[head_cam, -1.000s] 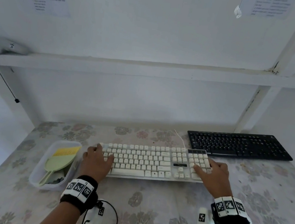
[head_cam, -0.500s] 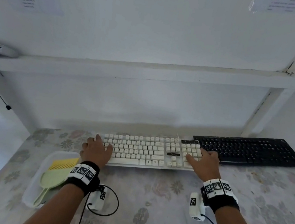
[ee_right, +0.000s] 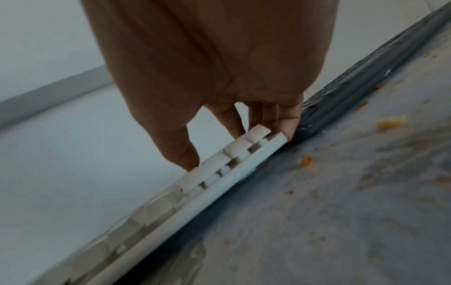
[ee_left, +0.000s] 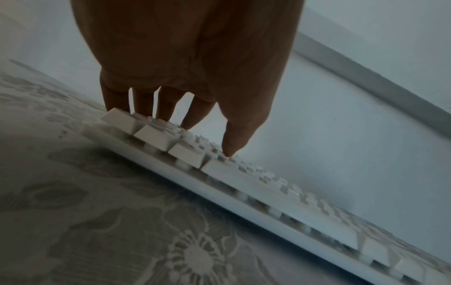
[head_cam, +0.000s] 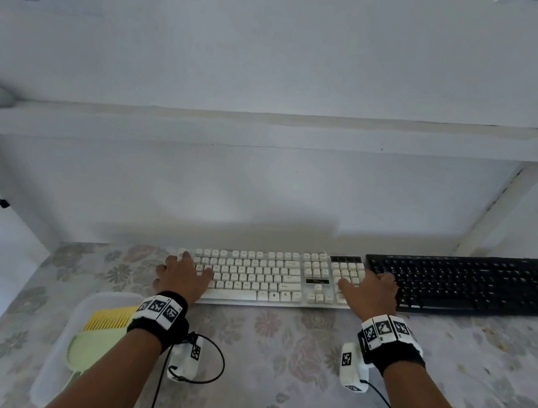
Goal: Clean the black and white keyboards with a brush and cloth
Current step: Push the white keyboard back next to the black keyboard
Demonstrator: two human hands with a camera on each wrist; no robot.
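Observation:
The white keyboard (head_cam: 267,276) lies on the flowered tablecloth close to the back wall. Its right end meets the left end of the black keyboard (head_cam: 477,285). My left hand (head_cam: 183,273) rests on its left end; in the left wrist view the fingers (ee_left: 195,115) reach straight over the far corner of the white keyboard (ee_left: 268,196) and the thumb tip touches the keys. My right hand (head_cam: 369,290) rests on the number-pad end. In the right wrist view its fingers (ee_right: 285,123) sit straight at the end of the white keyboard (ee_right: 195,192), against the black keyboard (ee_right: 341,90).
A clear plastic tray (head_cam: 54,367) at the front left holds a light green brush (head_cam: 96,342) with yellow bristles, partly under my left forearm. Orange crumbs (ee_right: 390,123) and stains dot the cloth at the right. The wall and a white ledge (head_cam: 270,135) stand just behind the keyboards.
The white keyboard has slid away from me toward the wall, ending in line with the black keyboard. Both hands stayed on its ends and moved with it.

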